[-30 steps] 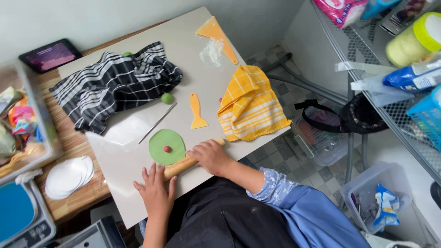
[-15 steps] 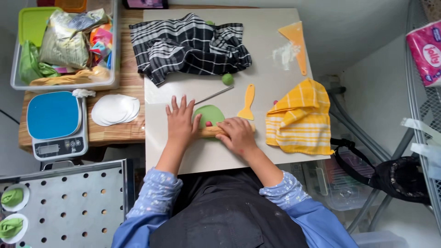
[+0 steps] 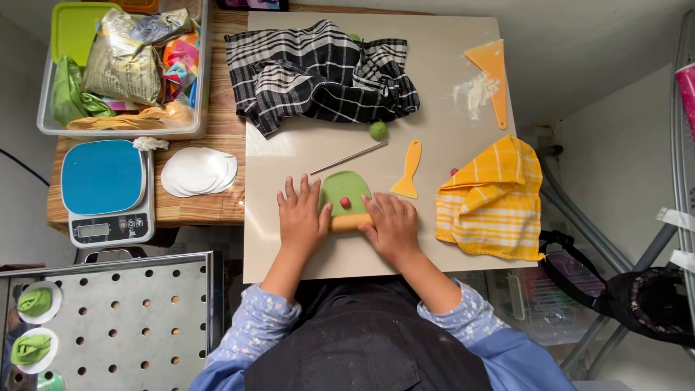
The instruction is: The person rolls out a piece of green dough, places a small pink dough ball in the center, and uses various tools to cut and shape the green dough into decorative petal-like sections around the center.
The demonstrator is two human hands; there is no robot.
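My left hand (image 3: 301,216) and my right hand (image 3: 392,226) lie flat on a wooden rolling pin (image 3: 350,222), one at each end. The pin rests across the near edge of a flattened green dough sheet (image 3: 343,190) with a small red ball (image 3: 345,202) on it. All this sits on a cream board (image 3: 434,137). A small green dough ball (image 3: 378,130), a thin metal rod (image 3: 349,158) and a yellow plastic spatula (image 3: 409,170) lie just beyond the dough.
A black-and-white checked cloth (image 3: 318,72) lies at the board's far side, a yellow striped cloth (image 3: 492,199) at its right, an orange scraper (image 3: 491,76) by spilled flour. Left: a blue kitchen scale (image 3: 105,188), white paper discs (image 3: 199,171), a bin of bags (image 3: 119,65), a perforated tray (image 3: 145,318).
The view has steadied over the board. Both hands have drawn the rolling pin back toward me, from the middle of the dough to its near edge.
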